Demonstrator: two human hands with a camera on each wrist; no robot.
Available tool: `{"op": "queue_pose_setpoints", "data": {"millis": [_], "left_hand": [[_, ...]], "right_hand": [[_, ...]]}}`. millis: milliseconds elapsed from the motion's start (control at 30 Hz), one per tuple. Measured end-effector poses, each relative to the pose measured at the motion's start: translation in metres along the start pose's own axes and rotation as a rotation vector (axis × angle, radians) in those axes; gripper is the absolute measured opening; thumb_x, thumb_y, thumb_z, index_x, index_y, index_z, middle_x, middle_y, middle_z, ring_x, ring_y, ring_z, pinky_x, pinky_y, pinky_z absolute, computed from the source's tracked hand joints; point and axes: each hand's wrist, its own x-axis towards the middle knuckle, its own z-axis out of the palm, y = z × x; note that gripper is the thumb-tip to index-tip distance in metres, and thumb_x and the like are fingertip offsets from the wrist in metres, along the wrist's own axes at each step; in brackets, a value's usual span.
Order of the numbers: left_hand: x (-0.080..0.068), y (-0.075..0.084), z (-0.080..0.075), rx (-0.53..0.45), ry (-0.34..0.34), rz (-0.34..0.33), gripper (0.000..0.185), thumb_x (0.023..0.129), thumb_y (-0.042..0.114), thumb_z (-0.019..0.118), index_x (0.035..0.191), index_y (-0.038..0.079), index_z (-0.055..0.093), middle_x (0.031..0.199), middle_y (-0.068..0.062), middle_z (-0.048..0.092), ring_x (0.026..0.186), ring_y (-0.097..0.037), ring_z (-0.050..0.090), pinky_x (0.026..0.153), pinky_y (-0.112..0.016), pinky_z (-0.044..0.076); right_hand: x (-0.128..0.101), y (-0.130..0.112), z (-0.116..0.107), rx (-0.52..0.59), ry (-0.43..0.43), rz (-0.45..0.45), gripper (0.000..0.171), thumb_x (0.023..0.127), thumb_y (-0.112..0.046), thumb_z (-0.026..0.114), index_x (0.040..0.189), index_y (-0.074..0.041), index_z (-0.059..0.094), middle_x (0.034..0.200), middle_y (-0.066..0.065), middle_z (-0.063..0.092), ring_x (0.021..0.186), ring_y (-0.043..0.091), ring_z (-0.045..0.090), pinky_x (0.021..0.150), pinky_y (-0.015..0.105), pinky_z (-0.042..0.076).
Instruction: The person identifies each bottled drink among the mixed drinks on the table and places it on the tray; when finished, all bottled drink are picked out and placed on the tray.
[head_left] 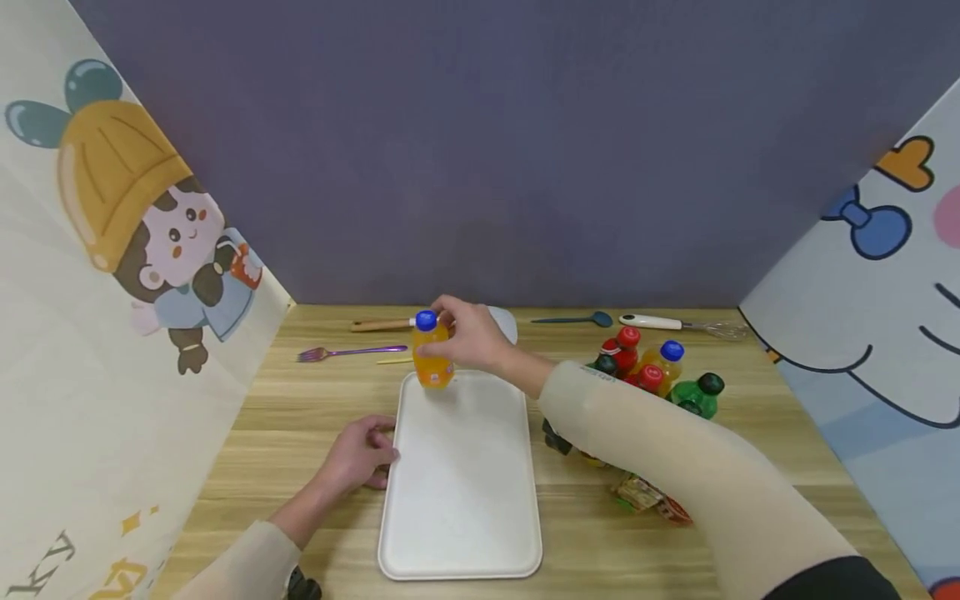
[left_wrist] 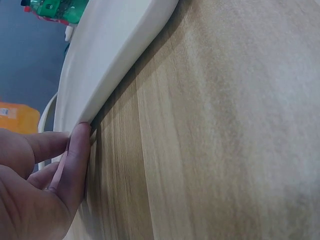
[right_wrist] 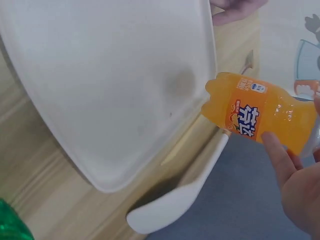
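Note:
My right hand [head_left: 472, 335] holds a small orange soda bottle [head_left: 431, 354] with a blue cap, upright at the far left corner of a white tray [head_left: 465, 483]. In the right wrist view, the fingers grip the bottle [right_wrist: 247, 111] near its cap end, and its base stands clear of the tray. My left hand [head_left: 360, 454] is at the tray's left edge, where thumb and fingertips pinch the rim in the left wrist view. Apart from a small dark speck, the tray's surface is bare.
Right of the tray stand several bottles, among them a green one [head_left: 696, 395] and a blue-capped orange one [head_left: 663, 360], partly hidden by my right arm. Snack packets [head_left: 637, 493] lie nearer. Along the back are a fork [head_left: 352, 352], a white spatula [right_wrist: 165, 207], a dark spoon [head_left: 573, 319] and a whisk [head_left: 682, 325].

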Motion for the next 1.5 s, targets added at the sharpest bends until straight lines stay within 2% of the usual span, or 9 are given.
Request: {"op": "queue_pose_setpoints", "data": {"millis": [300, 500, 733, 933, 1100, 1333, 1500], "left_hand": [[0.003, 0.001, 0.0, 0.005, -0.006, 0.005, 0.057, 0.086, -0.011, 0.07, 0.141, -0.002, 0.055, 0.091, -0.013, 0.065, 0.065, -0.021, 0.066, 0.052, -0.042, 0.064], [0.003, 0.0, 0.0, 0.012, -0.006, -0.005, 0.057, 0.087, -0.01, 0.07, 0.141, -0.001, 0.055, 0.091, -0.013, 0.065, 0.065, -0.021, 0.066, 0.052, -0.042, 0.064], [0.004, -0.002, 0.001, -0.006, -0.009, 0.002, 0.057, 0.087, -0.01, 0.07, 0.141, -0.001, 0.055, 0.091, -0.013, 0.064, 0.065, -0.021, 0.066, 0.052, -0.042, 0.064], [0.003, -0.001, -0.001, 0.002, -0.001, 0.004, 0.057, 0.086, -0.01, 0.07, 0.141, -0.002, 0.055, 0.091, -0.013, 0.065, 0.065, -0.021, 0.066, 0.051, -0.041, 0.063], [0.002, 0.0, -0.001, -0.002, 0.001, -0.007, 0.057, 0.087, -0.01, 0.07, 0.141, -0.001, 0.055, 0.092, -0.014, 0.065, 0.065, -0.021, 0.066, 0.052, -0.041, 0.064], [0.001, -0.001, 0.0, -0.011, 0.005, -0.012, 0.057, 0.087, -0.011, 0.07, 0.141, -0.002, 0.055, 0.093, -0.014, 0.065, 0.067, -0.022, 0.066, 0.052, -0.042, 0.064], [0.002, -0.003, 0.002, -0.02, 0.004, -0.008, 0.057, 0.086, -0.012, 0.07, 0.14, -0.003, 0.055, 0.092, -0.014, 0.065, 0.065, -0.022, 0.066, 0.052, -0.043, 0.064]], "right_hand": [[0.006, 0.01, 0.022, 0.006, 0.005, 0.056, 0.049, 0.082, -0.034, 0.087, 0.12, -0.018, 0.061, 0.114, 0.005, 0.069, 0.097, 0.02, 0.066, 0.083, 0.031, 0.063], [0.007, 0.011, 0.032, 0.004, 0.003, 0.035, 0.052, 0.082, -0.035, 0.087, 0.123, -0.017, 0.061, 0.116, 0.004, 0.069, 0.104, 0.021, 0.064, 0.086, 0.03, 0.061], [0.006, 0.011, 0.038, -0.026, 0.002, 0.016, 0.052, 0.08, -0.037, 0.088, 0.122, -0.019, 0.061, 0.118, 0.008, 0.071, 0.097, 0.018, 0.064, 0.084, 0.029, 0.06], [0.008, 0.01, 0.041, -0.05, -0.001, -0.001, 0.053, 0.08, -0.038, 0.088, 0.122, -0.02, 0.06, 0.119, 0.008, 0.071, 0.099, 0.021, 0.065, 0.085, 0.03, 0.059], [0.007, 0.008, 0.042, -0.078, -0.014, 0.011, 0.052, 0.082, -0.041, 0.086, 0.121, -0.022, 0.058, 0.12, 0.007, 0.07, 0.097, 0.018, 0.063, 0.084, 0.03, 0.058], [0.007, 0.007, 0.037, -0.113, -0.071, 0.01, 0.056, 0.083, -0.044, 0.084, 0.127, -0.022, 0.056, 0.121, 0.005, 0.067, 0.099, 0.017, 0.062, 0.087, 0.032, 0.059], [0.004, 0.007, 0.032, -0.126, -0.151, 0.017, 0.065, 0.085, -0.044, 0.083, 0.136, -0.019, 0.052, 0.127, 0.004, 0.064, 0.109, 0.023, 0.064, 0.095, 0.034, 0.058]]}}
